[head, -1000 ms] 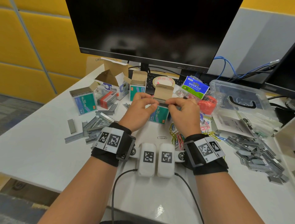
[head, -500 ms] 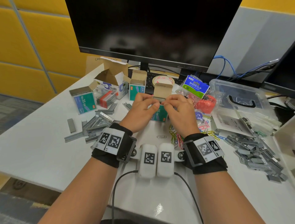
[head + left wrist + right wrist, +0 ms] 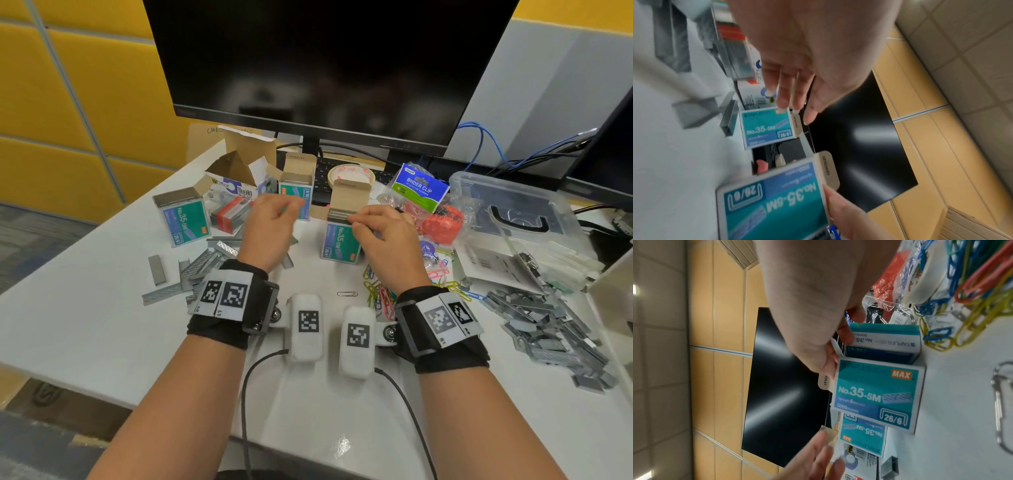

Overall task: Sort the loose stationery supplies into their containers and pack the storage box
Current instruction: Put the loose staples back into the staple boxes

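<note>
A teal No.35-5M staple box (image 3: 339,244) stands upright mid-table with its brown lid flap (image 3: 351,192) raised and grey staples showing at the top. My right hand (image 3: 357,222) is curled over the box's open top; in the right wrist view its fingertips (image 3: 828,363) pinch the upper edge of the box (image 3: 875,392). My left hand (image 3: 289,207) hovers just left of the box, fingers relaxed and holding nothing; its fingers (image 3: 795,97) look nearly straight in the left wrist view, beside the same box (image 3: 774,203).
Two more teal staple boxes (image 3: 185,219) (image 3: 296,192) and a white carton (image 3: 236,185) stand at the left. Loose staple strips (image 3: 198,267) lie left, a bigger heap (image 3: 555,325) right. Coloured paper clips (image 3: 380,294), a binder clip bag (image 3: 419,186), tape (image 3: 349,174) and a clear storage box (image 3: 513,205) sit right. A monitor (image 3: 322,68) is behind.
My left hand has let go at the box top and drawn away to the left. The right hand stays at the top of the box.
</note>
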Tool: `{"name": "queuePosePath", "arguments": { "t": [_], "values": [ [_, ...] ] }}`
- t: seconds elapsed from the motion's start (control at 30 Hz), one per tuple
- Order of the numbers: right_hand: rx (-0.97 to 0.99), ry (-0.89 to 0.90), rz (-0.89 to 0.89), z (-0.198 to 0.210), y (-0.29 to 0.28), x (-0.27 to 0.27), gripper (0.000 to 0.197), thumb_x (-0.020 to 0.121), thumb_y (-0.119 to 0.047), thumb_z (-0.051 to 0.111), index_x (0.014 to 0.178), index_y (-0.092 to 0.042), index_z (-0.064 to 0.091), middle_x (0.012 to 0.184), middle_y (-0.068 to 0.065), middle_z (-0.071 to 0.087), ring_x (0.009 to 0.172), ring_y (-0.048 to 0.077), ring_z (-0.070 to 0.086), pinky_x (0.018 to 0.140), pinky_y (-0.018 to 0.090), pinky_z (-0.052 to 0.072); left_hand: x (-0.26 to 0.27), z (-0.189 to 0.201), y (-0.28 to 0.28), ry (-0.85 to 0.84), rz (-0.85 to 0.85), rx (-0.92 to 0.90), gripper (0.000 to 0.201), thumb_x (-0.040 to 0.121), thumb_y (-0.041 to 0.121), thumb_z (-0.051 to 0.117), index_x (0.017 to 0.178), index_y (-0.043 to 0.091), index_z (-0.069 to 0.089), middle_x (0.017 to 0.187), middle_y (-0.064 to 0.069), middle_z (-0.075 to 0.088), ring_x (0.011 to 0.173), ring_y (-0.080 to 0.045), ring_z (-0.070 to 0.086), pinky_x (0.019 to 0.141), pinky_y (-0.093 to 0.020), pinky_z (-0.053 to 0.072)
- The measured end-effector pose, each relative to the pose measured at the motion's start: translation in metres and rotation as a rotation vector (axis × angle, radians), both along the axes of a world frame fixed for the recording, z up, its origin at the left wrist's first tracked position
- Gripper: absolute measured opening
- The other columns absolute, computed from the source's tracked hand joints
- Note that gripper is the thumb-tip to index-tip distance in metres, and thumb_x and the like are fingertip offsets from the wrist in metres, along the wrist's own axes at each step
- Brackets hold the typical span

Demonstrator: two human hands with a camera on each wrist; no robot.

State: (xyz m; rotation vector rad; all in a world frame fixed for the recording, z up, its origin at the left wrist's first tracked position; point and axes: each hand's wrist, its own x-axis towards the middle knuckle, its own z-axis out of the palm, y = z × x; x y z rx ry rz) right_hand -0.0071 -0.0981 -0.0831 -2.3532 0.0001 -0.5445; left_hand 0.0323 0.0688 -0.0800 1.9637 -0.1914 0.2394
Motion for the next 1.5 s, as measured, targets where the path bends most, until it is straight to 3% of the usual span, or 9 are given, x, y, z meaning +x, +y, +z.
{"name": "queuePosePath", "arguments": {
  "t": [0.23, 0.43, 0.53, 0.63, 0.77, 0.9, 1.2, 1.37, 1.5],
  "values": [
    [0.030, -0.018, -0.004, -0.002, 0.000, 0.000, 0.025, 0.095, -0.020, 0.050, 0.109, -0.016, 0.070, 0.115, -0.003, 0.058, 0.111, 0.019, 0.039, 0.087, 0.024, 0.032, 0.013, -0.011, 0.008, 0.252, 0.001, 0.327, 0.039, 0.097, 0.003, 0.039, 0.131, 0.015, 0.054, 0.143, -0.011, 0.040, 0.128, -0.028, 0.043, 0.106, -0.040, 0.039],
    [0.044, -0.025, -0.002, -0.002, 0.000, 0.001, 0.025, 0.094, -0.020, 0.050, 0.108, -0.015, 0.070, 0.114, -0.002, 0.059, 0.111, 0.020, 0.041, 0.091, 0.029, 0.036, 0.010, -0.005, 0.005, 0.309, -0.158, 0.689, 0.035, 0.096, 0.016, 0.044, 0.128, 0.011, 0.057, 0.131, -0.011, 0.047, 0.124, -0.031, 0.042, 0.106, -0.038, 0.033],
    [0.039, -0.020, 0.000, -0.002, 0.000, 0.001, 0.025, 0.094, -0.021, 0.050, 0.109, -0.015, 0.070, 0.114, -0.003, 0.058, 0.111, 0.019, 0.041, 0.090, 0.027, 0.035, 0.007, -0.005, 0.006, 0.313, -0.173, 0.577, 0.033, 0.094, 0.016, 0.049, 0.125, 0.012, 0.059, 0.125, -0.008, 0.056, 0.109, -0.025, 0.055, 0.097, -0.034, 0.041],
    [0.031, -0.012, 0.001, -0.001, 0.000, 0.000, 0.025, 0.095, -0.021, 0.049, 0.109, -0.015, 0.069, 0.115, -0.002, 0.058, 0.112, 0.018, 0.040, 0.089, 0.027, 0.035, 0.009, -0.006, 0.007, 0.323, -0.134, 0.449, 0.024, 0.090, 0.013, 0.058, 0.113, 0.013, 0.065, 0.101, -0.007, 0.066, 0.075, -0.014, 0.061, 0.068, -0.022, 0.047],
    [0.045, -0.020, 0.000, -0.001, 0.001, 0.000, 0.025, 0.094, -0.020, 0.050, 0.108, -0.015, 0.070, 0.114, -0.001, 0.058, 0.112, 0.019, 0.042, 0.093, 0.031, 0.039, 0.012, -0.007, 0.008, 0.335, -0.065, 0.494, 0.047, 0.076, 0.021, 0.076, 0.119, 0.024, 0.058, 0.129, -0.008, 0.047, 0.114, -0.026, 0.049, 0.095, -0.040, 0.047],
    [0.045, -0.021, -0.002, -0.002, 0.001, 0.001, 0.025, 0.095, -0.020, 0.050, 0.108, -0.015, 0.070, 0.114, -0.001, 0.058, 0.112, 0.020, 0.042, 0.094, 0.034, 0.040, 0.010, -0.007, 0.009, 0.334, -0.102, 0.580, 0.071, 0.070, 0.025, 0.081, 0.133, 0.028, 0.049, 0.137, -0.005, 0.043, 0.128, -0.028, 0.036, 0.105, -0.046, 0.037],
    [0.058, -0.025, 0.002, -0.002, 0.001, 0.000, 0.024, 0.094, -0.019, 0.051, 0.108, -0.014, 0.070, 0.115, 0.001, 0.058, 0.112, 0.021, 0.043, 0.096, 0.038, 0.041, 0.009, -0.003, 0.009, 0.321, -0.115, 0.485, 0.064, 0.078, 0.015, 0.074, 0.135, 0.023, 0.046, 0.129, -0.002, 0.056, 0.104, -0.015, 0.050, 0.087, -0.030, 0.041],
    [0.053, -0.014, 0.001, -0.002, 0.001, 0.000, 0.024, 0.094, -0.020, 0.051, 0.109, -0.016, 0.070, 0.115, -0.001, 0.057, 0.113, 0.019, 0.042, 0.096, 0.039, 0.041, 0.005, 0.001, 0.008, 0.344, -0.200, 0.554, 0.076, 0.077, 0.013, 0.075, 0.142, 0.025, 0.038, 0.138, -0.001, 0.048, 0.123, -0.021, 0.045, 0.091, -0.030, 0.040],
    [0.037, -0.010, 0.002, -0.001, 0.001, 0.000, 0.025, 0.094, -0.020, 0.051, 0.110, -0.016, 0.069, 0.116, -0.001, 0.057, 0.113, 0.019, 0.042, 0.097, 0.039, 0.041, 0.007, -0.001, 0.009, 0.319, -0.180, 0.538, 0.073, 0.079, 0.004, 0.071, 0.142, 0.022, 0.039, 0.132, -0.002, 0.054, 0.107, -0.015, 0.049, 0.081, -0.023, 0.039]
  ]
}}
